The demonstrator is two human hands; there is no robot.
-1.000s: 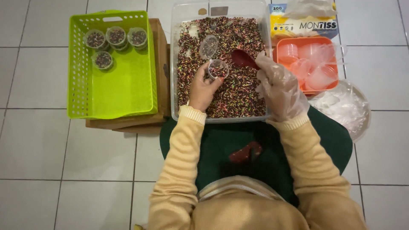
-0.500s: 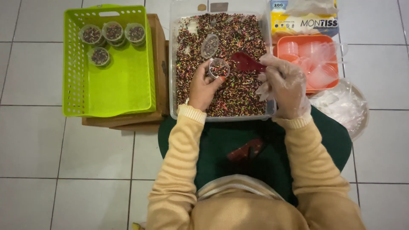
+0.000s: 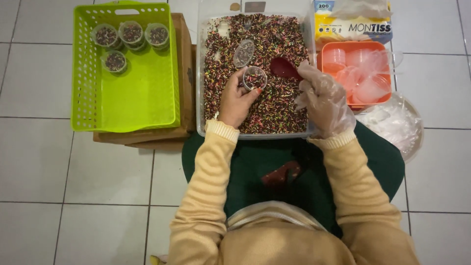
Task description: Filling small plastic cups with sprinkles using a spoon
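A clear tub full of multicoloured sprinkles sits in front of me. My left hand grips a small clear cup partly filled with sprinkles, held over the tub. My right hand, in a thin plastic glove, holds a red scoop just right of the cup. A loose clear lid lies on the sprinkles behind the cup.
A lime-green basket on stacked cardboard at left holds several filled cups. At right stand an orange tray of empty clear cups, a tissue pack, and a round tray of clear lids. White tiled floor surrounds.
The view has shifted slightly. The red scoop has moved a little away from the cup's rim; my left hand still holds the cup over the tub.
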